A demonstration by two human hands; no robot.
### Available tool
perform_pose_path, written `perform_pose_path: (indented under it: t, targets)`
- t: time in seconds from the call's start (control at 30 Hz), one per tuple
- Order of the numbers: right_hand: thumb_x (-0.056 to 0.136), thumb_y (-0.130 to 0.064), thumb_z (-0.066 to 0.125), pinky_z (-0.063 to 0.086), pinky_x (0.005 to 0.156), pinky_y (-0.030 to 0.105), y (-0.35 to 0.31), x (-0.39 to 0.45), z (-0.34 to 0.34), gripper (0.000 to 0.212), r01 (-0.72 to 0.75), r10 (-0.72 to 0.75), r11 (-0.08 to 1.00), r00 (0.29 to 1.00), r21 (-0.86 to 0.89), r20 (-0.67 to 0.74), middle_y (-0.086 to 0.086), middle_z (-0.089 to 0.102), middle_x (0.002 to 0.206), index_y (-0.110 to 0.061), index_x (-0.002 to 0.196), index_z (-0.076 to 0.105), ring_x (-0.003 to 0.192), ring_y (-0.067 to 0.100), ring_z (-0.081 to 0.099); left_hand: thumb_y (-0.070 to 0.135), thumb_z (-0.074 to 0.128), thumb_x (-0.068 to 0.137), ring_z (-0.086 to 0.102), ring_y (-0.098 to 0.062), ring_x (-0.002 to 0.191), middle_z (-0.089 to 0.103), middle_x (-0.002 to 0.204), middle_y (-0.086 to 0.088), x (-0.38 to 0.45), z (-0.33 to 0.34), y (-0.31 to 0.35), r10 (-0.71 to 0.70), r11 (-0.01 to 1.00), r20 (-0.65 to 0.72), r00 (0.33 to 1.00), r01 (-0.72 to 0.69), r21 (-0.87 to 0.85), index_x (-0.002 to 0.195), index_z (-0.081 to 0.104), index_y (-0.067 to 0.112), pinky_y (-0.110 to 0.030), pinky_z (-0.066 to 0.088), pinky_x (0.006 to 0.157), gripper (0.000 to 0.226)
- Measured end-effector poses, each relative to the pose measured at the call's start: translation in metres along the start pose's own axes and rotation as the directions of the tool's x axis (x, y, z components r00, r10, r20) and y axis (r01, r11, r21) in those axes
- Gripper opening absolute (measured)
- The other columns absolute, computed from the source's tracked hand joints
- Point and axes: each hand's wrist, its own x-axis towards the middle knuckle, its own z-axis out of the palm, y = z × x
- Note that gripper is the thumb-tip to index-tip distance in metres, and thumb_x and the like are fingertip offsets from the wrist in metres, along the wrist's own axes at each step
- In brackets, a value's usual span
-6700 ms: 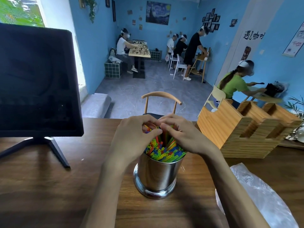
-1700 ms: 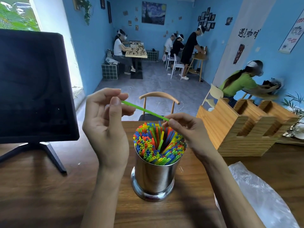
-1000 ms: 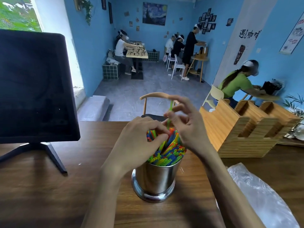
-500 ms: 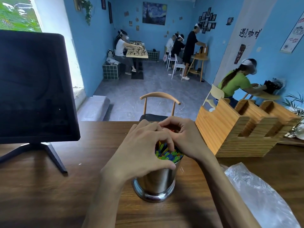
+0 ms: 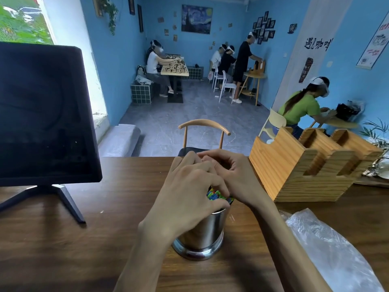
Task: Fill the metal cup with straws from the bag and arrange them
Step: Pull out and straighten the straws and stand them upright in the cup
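A shiny metal cup (image 5: 202, 234) stands on the wooden table (image 5: 63, 249) in front of me. It is packed with colourful straws (image 5: 214, 195), and only a small patch of their tips shows between my hands. My left hand (image 5: 189, 192) lies over the top of the bundle, its fingers curled round the straws and its thumb at the cup's rim. My right hand (image 5: 233, 175) cups the far right side of the bundle, fingers curled and touching the left hand's fingers. The clear plastic bag (image 5: 332, 249) lies flat to the right.
A black monitor (image 5: 42, 114) on a stand is at the left of the table. A wooden organizer (image 5: 305, 167) sits at the right rear. A wooden chair (image 5: 204, 131) stands behind the table. Several people work at tables farther back in the room.
A single green straw held between both hands went into the cup. Both hands then came down and closed over the straw tops, covering nearly all of them.
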Motion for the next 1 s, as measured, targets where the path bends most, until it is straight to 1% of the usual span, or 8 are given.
perform_pose_path:
  t: [0.3,0.37,0.47,0.57,0.67,0.8,0.9,1.0]
  targets:
    - [0.103,-0.020,0.059,0.056,0.095,0.038,-0.005,-0.002,-0.001,0.020,-0.032,0.031,0.999,0.999,0.013,0.032,-0.008,0.076,0.107,-0.016,0.112,0.077,0.105,0.008,0.071,0.045,0.074,0.079,0.062,-0.018,0.092,0.071,0.089,0.002,0.008,0.024,-0.036,-0.020,1.000,-0.211,0.977,0.016,-0.023,0.091,0.080,0.020,-0.040,0.049,0.086,0.028]
    - [0.104,-0.023,0.058,0.056,0.096,0.042,-0.005,-0.002,-0.002,0.021,-0.043,0.042,0.999,0.998,0.028,0.040,-0.006,0.077,0.107,-0.017,0.113,0.076,0.105,0.010,0.071,0.048,0.073,0.079,0.061,-0.014,0.093,0.070,0.089,0.009,0.010,0.027,-0.042,0.002,0.998,-0.240,0.971,-0.017,-0.060,0.090,0.079,0.028,-0.037,0.050,0.086,0.024]
    - [0.105,-0.021,0.055,0.055,0.097,0.048,-0.005,-0.002,0.001,0.022,-0.039,0.036,0.998,0.998,0.056,0.055,-0.003,0.076,0.106,-0.018,0.114,0.075,0.107,0.013,0.070,0.033,0.080,0.083,0.063,-0.010,0.097,0.071,0.090,0.021,0.009,0.020,-0.043,0.060,0.976,-0.343,0.938,-0.126,-0.176,0.093,0.079,0.041,-0.026,0.048,0.085,0.014]
    - [0.107,-0.025,0.049,0.053,0.098,0.052,-0.005,-0.003,0.001,0.027,-0.024,0.020,0.998,0.998,0.060,0.061,-0.003,0.075,0.112,-0.026,0.118,0.074,0.111,0.014,0.069,0.019,0.080,0.083,0.066,-0.003,0.091,0.073,0.089,0.020,0.011,0.017,-0.042,0.029,0.902,-0.418,0.908,-0.204,-0.381,0.092,0.079,0.032,-0.012,0.045,0.079,0.017]
    - [0.108,-0.025,0.047,0.052,0.101,0.053,-0.005,-0.004,-0.001,0.029,-0.038,0.032,0.996,0.997,0.077,0.074,-0.004,0.074,0.116,-0.030,0.121,0.072,0.114,0.014,0.068,0.013,0.081,0.083,0.067,-0.001,0.087,0.075,0.088,0.017,0.012,0.017,-0.040,0.024,0.858,-0.411,0.911,-0.230,-0.459,0.091,0.079,0.026,-0.010,0.046,0.078,0.015]
    - [0.106,-0.014,0.051,0.055,0.096,0.051,-0.004,-0.004,-0.001,0.025,-0.047,0.041,0.996,0.996,0.073,0.075,-0.004,0.076,0.106,-0.021,0.113,0.074,0.106,0.015,0.070,0.018,0.079,0.086,0.070,-0.012,0.101,0.075,0.098,0.014,0.010,0.018,-0.042,0.086,0.842,-0.245,0.966,-0.202,-0.500,0.090,0.077,0.036,-0.028,0.054,0.088,0.018]
    - [0.108,-0.027,0.049,0.056,0.097,0.043,-0.006,-0.004,0.000,0.027,-0.073,0.068,0.995,0.995,0.065,0.077,-0.006,0.076,0.107,-0.019,0.118,0.072,0.106,0.011,0.070,0.023,0.075,0.089,0.065,0.001,0.101,0.070,0.095,0.025,0.012,0.023,-0.041,0.155,0.951,-0.073,0.985,-0.168,-0.259,0.090,0.073,0.038,-0.014,0.044,0.085,0.015]
    - [0.105,-0.024,0.054,0.056,0.095,0.045,-0.005,-0.004,0.000,0.021,-0.035,0.029,0.997,0.996,0.066,0.085,-0.008,0.075,0.103,-0.029,0.111,0.074,0.104,0.012,0.070,0.027,0.075,0.089,0.060,-0.003,0.106,0.064,0.099,0.029,0.012,0.025,-0.038,0.157,0.953,-0.177,0.972,-0.196,-0.232,0.093,0.070,0.041,-0.018,0.043,0.089,0.015]
